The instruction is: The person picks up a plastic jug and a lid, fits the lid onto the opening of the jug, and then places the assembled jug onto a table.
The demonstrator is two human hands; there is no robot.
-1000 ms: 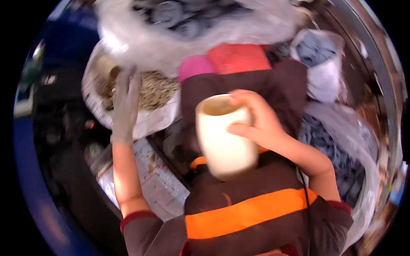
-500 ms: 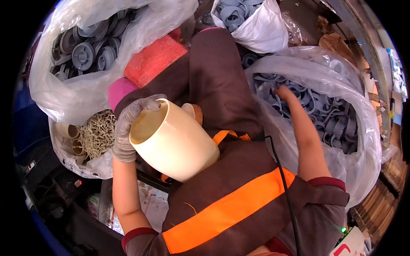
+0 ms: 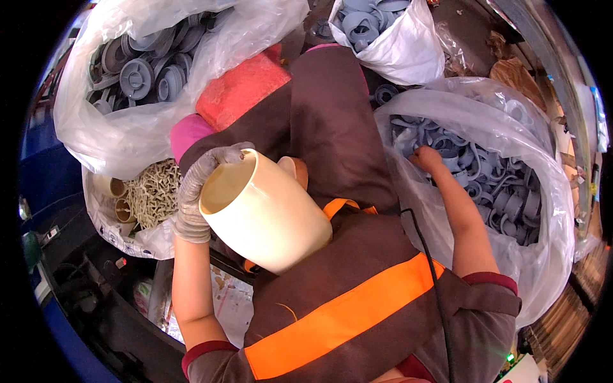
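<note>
A cream plastic jug body (image 3: pixel 271 214) lies tilted across my lap, its open mouth toward the upper left. My left hand (image 3: pixel 199 191), in a grey glove, grips its rim, fingers hooked over the edge. A brown round piece (image 3: pixel 295 172) shows behind the jug body. My bare right hand (image 3: pixel 426 158) reaches into a clear plastic bag (image 3: pixel 552 191) of grey-blue plastic parts (image 3: pixel 488 169), several with curved handles. Its fingers are curled closed among the parts; what they hold, if anything, is hidden.
A clear bag at upper left holds grey round lids (image 3: pixel 136 79). Below it, a white sack (image 3: pixel 145 246) contains small beige pieces (image 3: pixel 152 195) and cream cups. Another white sack (image 3: pixel 408 57) of grey-blue parts stands at the top. A red bundle (image 3: pixel 242 89) lies beside my legs.
My right hand has drawn slightly nearer within the bag, its fingers more curled. The left hand keeps its grip on the jug body. The whole view has shifted a little.
</note>
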